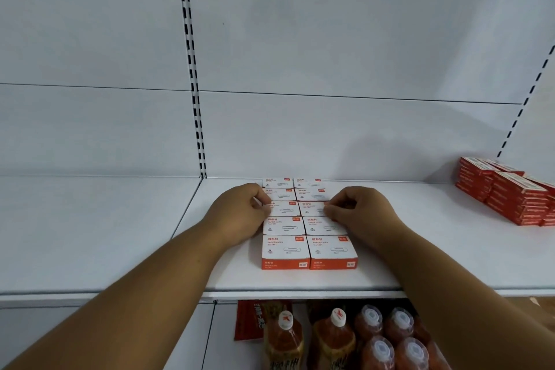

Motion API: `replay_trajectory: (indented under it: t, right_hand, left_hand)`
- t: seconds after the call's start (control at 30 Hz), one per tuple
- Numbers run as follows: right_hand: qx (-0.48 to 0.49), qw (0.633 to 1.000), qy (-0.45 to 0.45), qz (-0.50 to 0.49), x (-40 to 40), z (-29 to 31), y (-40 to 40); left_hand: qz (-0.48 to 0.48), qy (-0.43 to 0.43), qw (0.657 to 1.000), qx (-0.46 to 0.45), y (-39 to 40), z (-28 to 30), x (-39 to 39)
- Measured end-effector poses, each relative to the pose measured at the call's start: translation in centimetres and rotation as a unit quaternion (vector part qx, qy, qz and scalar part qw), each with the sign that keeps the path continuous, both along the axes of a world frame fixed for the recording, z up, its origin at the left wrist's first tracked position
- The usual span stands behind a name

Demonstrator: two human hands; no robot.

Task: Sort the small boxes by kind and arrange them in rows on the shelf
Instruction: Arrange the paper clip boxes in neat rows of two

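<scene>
White-and-orange paper clip boxes [309,225] lie flat in two columns running from the shelf's front toward the back wall. My left hand [240,213] rests against the left side of the left column, its fingers curled onto the third box from the front [283,209]. On the other side, my right hand [359,209] presses the right column, fingertips on its third box [312,209]. Neither hand lifts a box. Stacks of red boxes [507,192] stand at the far right of the same white shelf [420,249].
The shelf's back wall has slotted uprights [192,69]. On the lower shelf stand bottles of orange-red drink with white caps [354,336] and a red packet [249,321]. A separate white shelf section [90,225] lies to the left.
</scene>
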State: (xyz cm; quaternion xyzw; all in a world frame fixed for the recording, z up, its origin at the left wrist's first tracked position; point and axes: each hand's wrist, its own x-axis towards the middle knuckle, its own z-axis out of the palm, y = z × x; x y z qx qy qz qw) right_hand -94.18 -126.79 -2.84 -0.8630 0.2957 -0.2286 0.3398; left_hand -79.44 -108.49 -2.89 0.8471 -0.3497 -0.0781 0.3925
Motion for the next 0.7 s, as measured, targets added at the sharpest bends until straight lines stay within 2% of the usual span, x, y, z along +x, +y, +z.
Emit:
replay_trajectory:
  t: [0.33,0.5,0.7]
  right_hand:
    - [-0.008,1.0,-0.003,0.0,0.1,-0.3,-0.2]
    - [-0.04,0.999,0.003,0.004,0.2,-0.5,0.0]
    - [-0.064,0.998,0.019,-0.006,1.5,0.6,-0.7]
  left_hand:
    - [0.001,0.008,1.0,-0.027,-0.3,-0.8,0.4]
    - [0.0,-0.023,1.0,-0.019,-0.1,-1.1,0.1]
    - [0.037,-0.082,0.994,0.057,-1.2,0.3,1.3]
